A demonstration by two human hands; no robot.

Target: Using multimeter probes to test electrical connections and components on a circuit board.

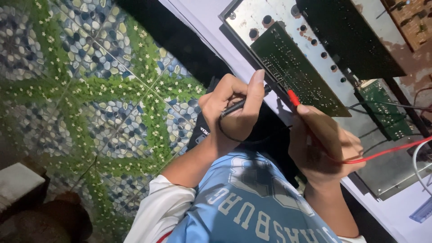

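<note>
Lying along the near edge of a white surface (pixel 211 18), a metal chassis (pixel 252 13) leaves only a narrow strip of bare white between its rim and the drop to the floor (pixel 90 81), which is tiled in pebble and leaf patterns and opens wide on the left. A green circuit board (pixel 294 67) rests tilted on the chassis, its solder side up, dotted with fine silver points; a black board (pixel 355 36) sits beyond it and a smaller green board (pixel 387 108) lies to the right. The left hand (pixel 236 110) is curled tight around a black probe (pixel 243 104), thumb stretched forward along it, with the tip at the circuit board's near edge. The right hand (pixel 326 144) is closed on a red probe (pixel 293 97), whose tip touches the same edge just beside the black one. A red lead (pixel 387 152) runs off to the right from that hand. Both forearms reach up from a light blue shirt (pixel 243 207).
</note>
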